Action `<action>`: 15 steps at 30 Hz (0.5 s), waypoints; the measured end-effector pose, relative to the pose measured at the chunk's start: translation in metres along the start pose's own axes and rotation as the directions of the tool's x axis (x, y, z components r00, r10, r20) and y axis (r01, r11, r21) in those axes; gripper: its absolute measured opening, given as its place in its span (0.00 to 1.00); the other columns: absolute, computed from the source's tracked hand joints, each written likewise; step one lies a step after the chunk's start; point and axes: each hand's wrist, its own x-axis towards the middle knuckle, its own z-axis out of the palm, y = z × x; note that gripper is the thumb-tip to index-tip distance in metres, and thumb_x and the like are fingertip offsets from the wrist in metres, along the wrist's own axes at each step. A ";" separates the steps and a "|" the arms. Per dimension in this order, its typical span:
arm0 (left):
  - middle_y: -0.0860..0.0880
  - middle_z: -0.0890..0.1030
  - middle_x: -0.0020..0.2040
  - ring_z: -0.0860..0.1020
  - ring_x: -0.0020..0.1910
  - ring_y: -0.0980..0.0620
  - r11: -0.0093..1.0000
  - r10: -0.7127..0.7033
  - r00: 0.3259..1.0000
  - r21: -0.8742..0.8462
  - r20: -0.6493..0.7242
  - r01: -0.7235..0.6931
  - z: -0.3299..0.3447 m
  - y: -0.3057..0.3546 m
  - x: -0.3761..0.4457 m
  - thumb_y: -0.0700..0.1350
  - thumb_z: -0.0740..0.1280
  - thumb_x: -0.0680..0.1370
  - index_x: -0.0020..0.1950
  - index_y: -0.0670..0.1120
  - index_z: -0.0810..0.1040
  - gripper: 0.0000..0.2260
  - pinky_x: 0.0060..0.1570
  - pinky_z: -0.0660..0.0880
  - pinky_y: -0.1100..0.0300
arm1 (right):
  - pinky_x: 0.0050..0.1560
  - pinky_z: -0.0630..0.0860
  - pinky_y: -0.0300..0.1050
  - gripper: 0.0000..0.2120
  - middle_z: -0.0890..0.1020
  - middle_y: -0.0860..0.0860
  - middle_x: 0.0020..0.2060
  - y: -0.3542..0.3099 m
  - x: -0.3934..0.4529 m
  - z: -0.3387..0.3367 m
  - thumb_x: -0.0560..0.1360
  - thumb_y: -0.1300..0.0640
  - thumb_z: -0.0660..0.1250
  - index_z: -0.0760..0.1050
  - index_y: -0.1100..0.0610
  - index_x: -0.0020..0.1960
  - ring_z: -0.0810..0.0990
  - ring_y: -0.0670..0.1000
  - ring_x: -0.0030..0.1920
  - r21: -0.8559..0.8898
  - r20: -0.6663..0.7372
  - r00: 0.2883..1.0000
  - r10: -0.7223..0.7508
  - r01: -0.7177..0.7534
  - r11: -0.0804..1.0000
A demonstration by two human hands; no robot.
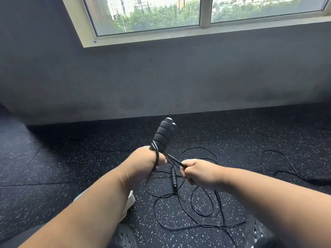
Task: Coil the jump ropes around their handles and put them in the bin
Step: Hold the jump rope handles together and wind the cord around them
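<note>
My left hand grips two black ribbed jump-rope handles held together and pointing up and away. A turn of black rope loops around the handles and over my left hand. My right hand pinches the taut rope strands just right of the handles. On the speckled floor below lies another black handle amid loose loops of thin black rope. A further black rope trails across the floor at the right. No bin is in view.
The black speckled rubber floor runs to a grey wall under a window. A white cloth-like thing shows under my left forearm. Dark perforated shoes are at the bottom edge.
</note>
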 end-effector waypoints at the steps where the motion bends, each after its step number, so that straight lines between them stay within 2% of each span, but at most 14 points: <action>1: 0.50 0.72 0.28 0.68 0.28 0.50 0.996 0.034 0.995 0.082 -0.095 -0.026 -0.007 -0.002 0.006 0.40 0.71 0.67 0.37 0.47 0.74 0.07 0.29 0.66 0.59 | 0.34 0.64 0.46 0.08 0.74 0.48 0.33 -0.004 -0.005 -0.002 0.76 0.61 0.57 0.71 0.51 0.41 0.69 0.50 0.33 -0.105 0.014 1.000 -0.017 0.018 0.994; 3: 0.51 0.74 0.28 0.70 0.31 0.47 0.951 0.109 0.973 0.306 -0.201 -0.044 -0.019 -0.008 0.017 0.44 0.69 0.65 0.34 0.46 0.74 0.05 0.34 0.66 0.55 | 0.33 0.65 0.46 0.06 0.75 0.46 0.36 -0.011 -0.014 0.000 0.80 0.58 0.57 0.69 0.51 0.46 0.70 0.48 0.34 -0.371 0.055 0.996 -0.064 0.080 0.925; 4: 0.51 0.77 0.29 0.73 0.32 0.46 0.900 0.130 0.964 0.435 -0.234 -0.016 -0.023 -0.013 0.021 0.45 0.68 0.68 0.37 0.46 0.75 0.04 0.35 0.68 0.56 | 0.34 0.65 0.45 0.04 0.74 0.46 0.37 -0.015 -0.020 0.002 0.81 0.56 0.57 0.68 0.51 0.47 0.71 0.47 0.35 -0.477 0.077 0.992 -0.102 0.127 0.870; 6: 0.51 0.81 0.38 0.78 0.38 0.45 0.733 0.148 0.949 0.675 -0.277 0.083 -0.027 -0.025 0.025 0.48 0.66 0.72 0.50 0.49 0.75 0.08 0.39 0.71 0.55 | 0.38 0.68 0.46 0.02 0.74 0.44 0.38 -0.031 -0.033 0.001 0.80 0.53 0.58 0.68 0.47 0.49 0.73 0.50 0.39 -0.604 0.091 0.976 -0.198 0.212 0.768; 8: 0.51 0.80 0.44 0.77 0.42 0.45 0.513 0.194 0.945 0.848 -0.263 0.131 -0.022 -0.032 0.025 0.49 0.65 0.76 0.57 0.53 0.70 0.11 0.43 0.70 0.54 | 0.41 0.72 0.47 0.02 0.77 0.44 0.39 -0.044 -0.040 -0.007 0.79 0.51 0.60 0.71 0.46 0.48 0.75 0.50 0.41 -0.653 0.032 0.953 -0.300 0.247 0.716; 10: 0.51 0.80 0.46 0.75 0.43 0.44 0.367 0.239 0.954 0.926 -0.179 0.082 -0.009 -0.035 0.023 0.50 0.65 0.77 0.56 0.54 0.69 0.10 0.43 0.70 0.54 | 0.38 0.75 0.46 0.03 0.79 0.45 0.36 -0.053 -0.042 -0.020 0.77 0.51 0.63 0.75 0.49 0.46 0.76 0.48 0.37 -0.644 -0.037 0.938 -0.346 0.242 0.726; 12: 0.52 0.78 0.46 0.75 0.44 0.45 0.285 0.229 0.973 0.956 0.001 -0.068 0.009 -0.037 0.019 0.50 0.66 0.76 0.56 0.55 0.70 0.11 0.42 0.70 0.55 | 0.33 0.72 0.43 0.04 0.79 0.46 0.31 -0.057 -0.040 -0.036 0.74 0.54 0.65 0.78 0.51 0.42 0.75 0.45 0.32 -0.593 -0.099 0.942 -0.322 0.204 0.779; 13: 0.53 0.78 0.46 0.76 0.44 0.46 0.271 0.203 0.972 0.948 0.117 -0.170 0.017 -0.038 0.015 0.49 0.67 0.75 0.56 0.56 0.70 0.12 0.42 0.72 0.54 | 0.31 0.69 0.40 0.05 0.78 0.45 0.29 -0.056 -0.037 -0.044 0.73 0.57 0.65 0.78 0.52 0.40 0.73 0.44 0.30 -0.540 -0.119 0.948 -0.295 0.187 0.821; 15: 0.54 0.79 0.48 0.78 0.47 0.48 0.311 0.184 0.927 0.875 0.328 -0.371 0.031 -0.037 0.004 0.47 0.69 0.72 0.55 0.58 0.70 0.14 0.46 0.77 0.52 | 0.28 0.65 0.40 0.06 0.73 0.45 0.24 -0.043 -0.028 -0.058 0.70 0.61 0.65 0.77 0.55 0.35 0.68 0.44 0.26 -0.345 -0.144 0.966 -0.213 0.153 0.926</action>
